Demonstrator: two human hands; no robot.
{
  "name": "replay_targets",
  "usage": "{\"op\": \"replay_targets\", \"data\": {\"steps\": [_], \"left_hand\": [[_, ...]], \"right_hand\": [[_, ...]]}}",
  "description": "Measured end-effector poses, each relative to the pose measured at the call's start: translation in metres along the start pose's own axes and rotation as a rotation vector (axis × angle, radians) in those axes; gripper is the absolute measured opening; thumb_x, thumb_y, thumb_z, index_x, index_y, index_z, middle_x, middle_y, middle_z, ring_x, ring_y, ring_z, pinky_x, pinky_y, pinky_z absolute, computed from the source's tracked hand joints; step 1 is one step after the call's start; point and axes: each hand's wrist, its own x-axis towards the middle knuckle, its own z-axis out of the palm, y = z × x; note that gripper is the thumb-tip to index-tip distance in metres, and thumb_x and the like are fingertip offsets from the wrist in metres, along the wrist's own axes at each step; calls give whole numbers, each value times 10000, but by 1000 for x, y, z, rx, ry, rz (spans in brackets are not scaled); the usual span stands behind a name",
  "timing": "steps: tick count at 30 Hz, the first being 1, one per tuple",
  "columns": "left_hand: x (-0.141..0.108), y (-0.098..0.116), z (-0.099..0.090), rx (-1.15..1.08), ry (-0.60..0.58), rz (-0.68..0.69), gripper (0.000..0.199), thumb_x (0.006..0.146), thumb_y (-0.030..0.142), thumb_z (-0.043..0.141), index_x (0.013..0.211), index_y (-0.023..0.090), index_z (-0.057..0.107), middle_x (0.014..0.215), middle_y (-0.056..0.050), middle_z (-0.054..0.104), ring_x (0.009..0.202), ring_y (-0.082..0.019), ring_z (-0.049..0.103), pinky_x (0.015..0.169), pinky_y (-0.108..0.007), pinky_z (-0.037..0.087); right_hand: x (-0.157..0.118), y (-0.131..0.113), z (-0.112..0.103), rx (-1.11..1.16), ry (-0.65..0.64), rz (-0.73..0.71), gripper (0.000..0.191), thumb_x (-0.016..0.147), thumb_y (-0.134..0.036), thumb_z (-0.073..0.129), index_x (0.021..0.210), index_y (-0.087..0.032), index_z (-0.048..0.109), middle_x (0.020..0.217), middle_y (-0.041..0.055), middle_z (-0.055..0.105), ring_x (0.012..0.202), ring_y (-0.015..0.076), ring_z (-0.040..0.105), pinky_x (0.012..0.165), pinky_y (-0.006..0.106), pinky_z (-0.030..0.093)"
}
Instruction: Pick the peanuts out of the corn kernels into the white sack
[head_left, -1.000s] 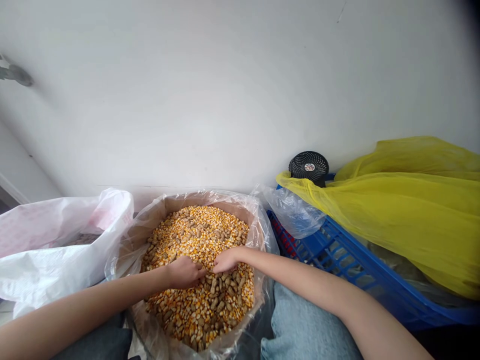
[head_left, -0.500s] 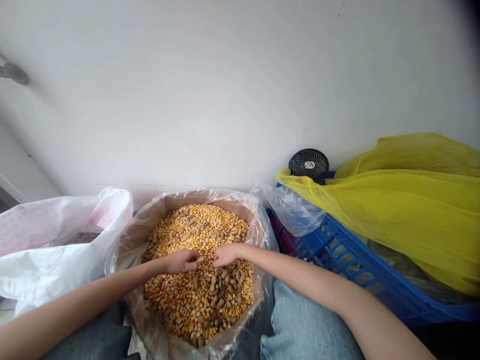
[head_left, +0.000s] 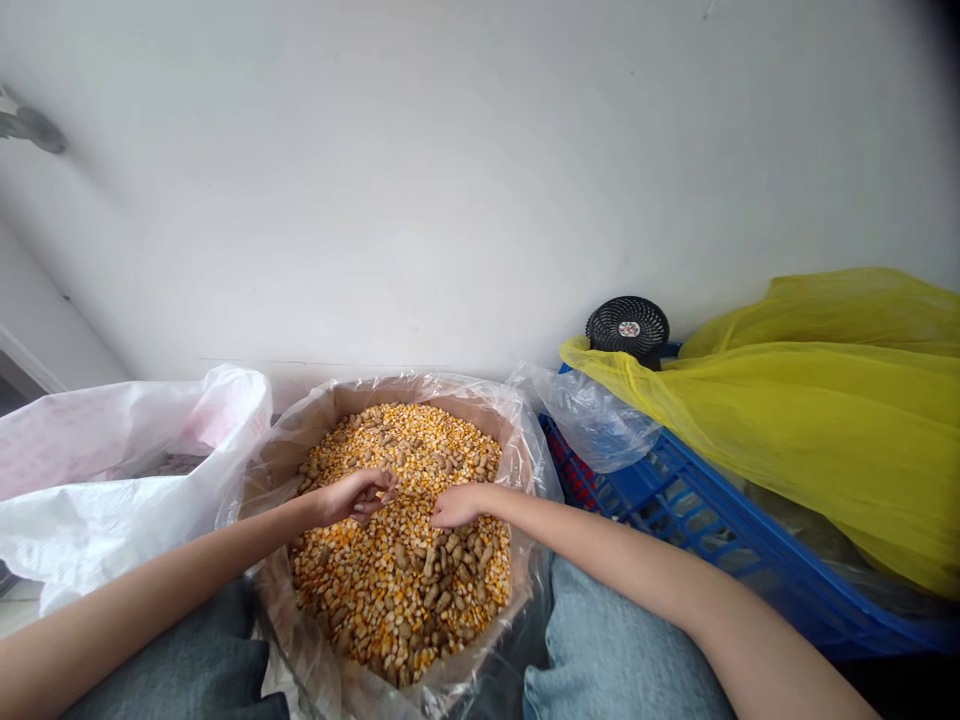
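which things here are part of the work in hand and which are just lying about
In the work:
- left hand and right hand, both at the container
- corn kernels
- unshelled peanuts
- plastic-lined container

Apparently just lying about:
- black fan
- yellow mesh
- blue plastic basket
- clear plastic bag
- white sack

Corn kernels (head_left: 360,580), orange-yellow with pale tips, lay loose in a broad, deep bed inside a brown-walled container (head_left: 349,402) lined with clear plastic. Unshelled peanuts (head_left: 453,572), tan-brown and ridged, lay mixed among them at varied angles: clustered thickly at the near right, scattered more thinly toward the far side.
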Motion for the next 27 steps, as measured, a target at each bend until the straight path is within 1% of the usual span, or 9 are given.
{"op": "replay_targets", "data": {"steps": [3, 6, 9, 12, 14, 17, 19, 23, 27], "left_hand": [[-1, 3, 1, 40, 86, 10, 323, 743, 487, 339, 636, 183, 321, 544, 67, 283, 367, -29, 139, 355, -195, 84], [3, -4, 0, 281, 153, -43, 402, 757, 549, 288, 612, 179, 353, 488, 69, 252, 357, -41, 160, 355, -200, 110], [8, -14, 2, 711, 124, -2, 320, 788, 416, 322, 743, 164, 513, 548, 34, 434, 453, -72, 375, 438, -199, 294], [10, -23, 9, 1171, 60, 168, 275, 802, 266, 322, 930, 193, 554, 876, -25, 591, 761, -130, 531, 677, -230, 388], [9, -28, 16, 1454, 17, 224, 283, 803, 250, 325, 977, 204, 544, 945, -52, 594, 763, -157, 559, 661, -251, 399], [9, -33, 24, 1742, -72, 287, 288, 815, 335, 335, 960, 206, 548, 891, -70, 606, 642, -168, 574, 535, -247, 384], [10, -35, 28, 1802, -132, 341, 303, 804, 398, 361, 943, 211, 555, 898, -71, 609, 640, -170, 579, 502, -239, 371], [8, -31, 31, 1839, -208, 368, 306, 772, 405, 427, 973, 208, 549, 937, -79, 609, 631, -165, 589, 482, -232, 361], [5, -26, 34, 1802, -197, 384, 269, 750, 361, 447, 907, 187, 579, 851, -81, 628, 582, -167, 580, 475, -241, 366]], "right_hand": [[-1, 1, 2, 83, -151, -4, 345, 739, -266, 304, 724, -101, 607, 610, 43, 555, 485, 116, 474, 498, 256, 388], [-3, 1, 2, 151, -232, -19, 320, 737, -218, 269, 687, -127, 572, 548, 5, 537, 425, 90, 445, 448, 229, 371], [-4, -1, 0, 150, -154, -27, 300, 751, -281, 303, 649, -131, 542, 520, -10, 515, 420, 81, 430, 471, 227, 376], [-4, -3, -2, 80, -20, -37, 336, 739, -357, 385, 553, -118, 530, 491, -1, 500, 443, 83, 427, 533, 234, 378], [-2, -4, -2, 28, 54, -60, 289, 730, -313, 416, 577, -115, 559, 524, 8, 528, 483, 90, 443, 554, 228, 366], [-1, -8, 1, -29, 141, -128, 190, 704, -215, 443, 786, -148, 600, 710, 14, 593, 583, 101, 474, 552, 210, 341], [-2, -12, 2, -92, 161, -170, 223, 699, -230, 468, 876, -174, 592, 798, 20, 602, 622, 112, 487, 533, 207, 328], [-7, -21, 3, -269, 95, -207, 327, 703, -415, 501, 916, -183, 592, 779, 39, 613, 608, 145, 512, 477, 220, 315], [-10, -29, 3, -379, 40, -235, 363, 686, -478, 519, 874, -183, 619, 782, 52, 623, 631, 163, 536, 479, 226, 332]]}}
